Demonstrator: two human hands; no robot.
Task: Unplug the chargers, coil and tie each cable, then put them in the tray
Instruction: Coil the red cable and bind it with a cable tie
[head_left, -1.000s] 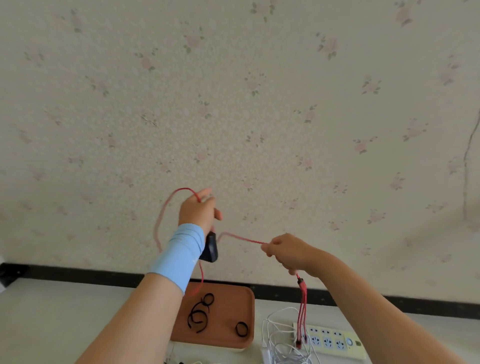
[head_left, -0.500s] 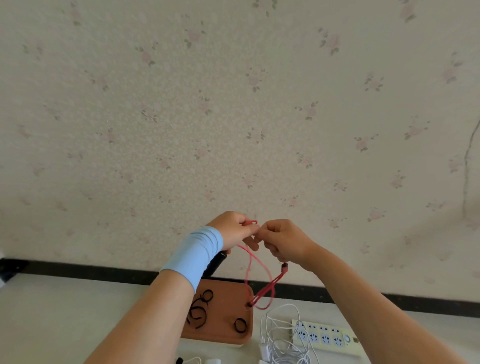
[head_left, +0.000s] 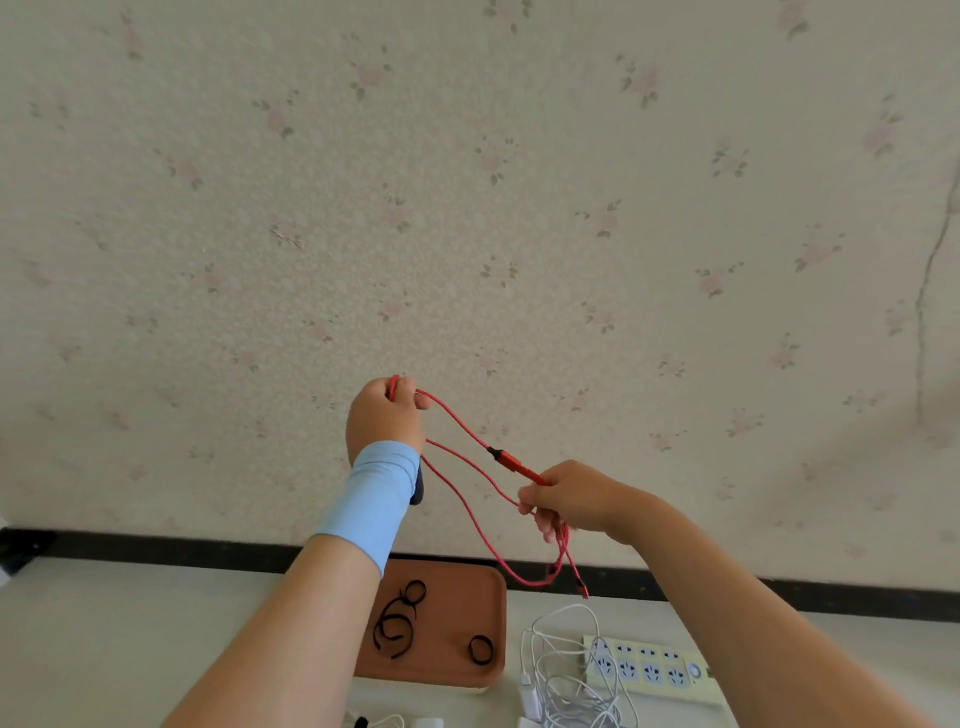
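The red cable (head_left: 457, 418) looks light, thin and floppy; the left hand (head_left: 384, 418) grips its loops, the right hand (head_left: 571, 499) pinches by the stiffer splitter (head_left: 511, 463)

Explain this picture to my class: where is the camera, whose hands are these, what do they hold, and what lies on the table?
No machine here: a person wears the camera on the head, so it looks down at their own arms. The left hand, above a blue wrist sleeve, grips loops of a red cable; the right hand pinches the same cable, its ends hanging below. On the table lie a brown tray holding black ties, a tangle of white cables and a power strip.
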